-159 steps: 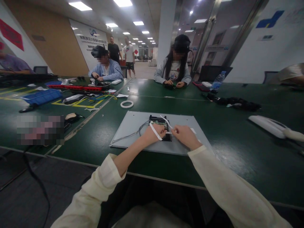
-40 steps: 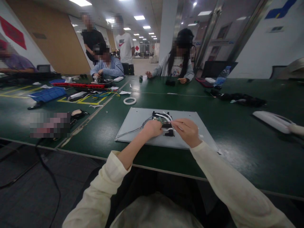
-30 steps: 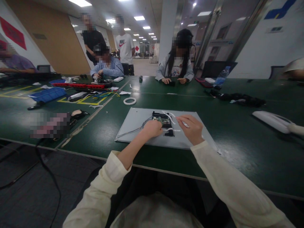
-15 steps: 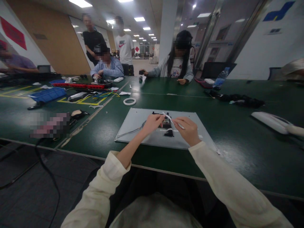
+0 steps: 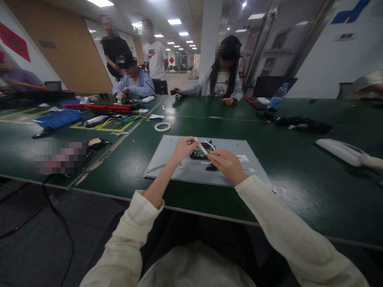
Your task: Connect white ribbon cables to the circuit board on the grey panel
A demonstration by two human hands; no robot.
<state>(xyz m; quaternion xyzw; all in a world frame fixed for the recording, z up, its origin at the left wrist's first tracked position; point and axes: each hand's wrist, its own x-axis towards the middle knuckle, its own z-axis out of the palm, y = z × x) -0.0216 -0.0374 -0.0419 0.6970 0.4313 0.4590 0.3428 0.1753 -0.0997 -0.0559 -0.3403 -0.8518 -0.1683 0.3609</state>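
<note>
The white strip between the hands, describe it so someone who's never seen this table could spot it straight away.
On the green table, find the large grey panel near its front edge. Over the circuit board there, the white strip slants from the left hand to the right hand. It is straight and held by both hands, unlike the curved strip beside it.

Circuit board [image 5: 196, 152]: your white strip [image 5: 202, 148] is partly hiding it.
Right sleeve [image 5: 287, 227]: yours is running off the bottom edge.
</note>
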